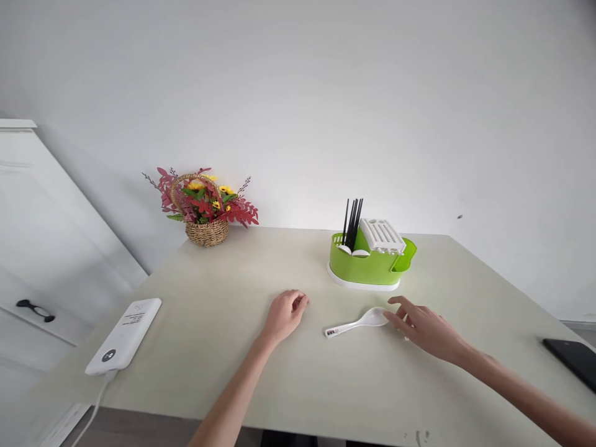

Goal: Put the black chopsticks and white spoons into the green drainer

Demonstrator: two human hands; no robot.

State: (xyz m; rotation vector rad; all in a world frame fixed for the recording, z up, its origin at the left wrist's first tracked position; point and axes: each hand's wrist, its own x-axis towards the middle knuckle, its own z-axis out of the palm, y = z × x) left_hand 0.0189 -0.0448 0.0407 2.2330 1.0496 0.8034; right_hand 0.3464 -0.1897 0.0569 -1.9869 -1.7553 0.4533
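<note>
Both forearms enter from the near edge of the table (233, 372). Left hand (285, 315) rests near the middle of the surface, fingers loosely curled, holding nothing. Right hand (423, 328) lies flat with fingers spread; fingertips touch, or are just beside, the bowl of a white spoon (358, 323). Not closed on it.

Spoon lies flat between the two hands, bowl toward the right hand, handle pointing left toward the near edge; small printed label at the handle end.

Green holder (367, 264) stands behind the spoon, toward the far edge, on a white base. Black chopsticks (352, 222) upright in it, white rack (382, 234) lying across its top; two white rounded pieces show at the chopsticks' foot, identity unclear.

Judgement: reach stage, grasp of the spoon not yet made. Next move would call for closing fingers round the bowl or neck, since the spoon lies flat and may slide.

Elsewhere: flower basket (205, 214) at far left corner; white power bank (125, 335) with cable at left edge; dark phone (575, 360) at right edge; white cabinet (32, 261) beyond the left side.
</note>
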